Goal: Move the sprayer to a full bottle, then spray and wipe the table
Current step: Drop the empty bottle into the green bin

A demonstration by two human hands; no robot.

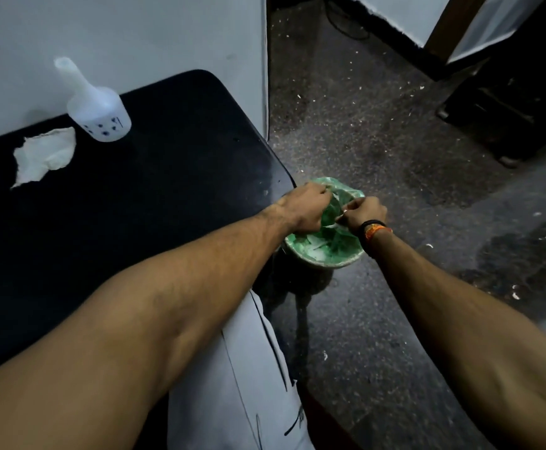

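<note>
Over the green-lined waste bin point(325, 251) beside the black table point(119, 206), left hand point(304, 206) and right hand point(365, 212) fingers pinch something small and pale; keep it above the liner.

Both hands point(307, 206) point(367, 213) closed over green-lined bin point(323, 254) (beside table point(135, 196)).

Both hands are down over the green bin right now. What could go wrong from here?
1. The bottle stands uncapped on the table; a knock from a returning arm could tip it and spill.
2. The left hand and right hand are working something small and pale over the bin; it could drop in. I cannot tell what it is.
3. The tissue lies loose and could be brushed off.
</note>
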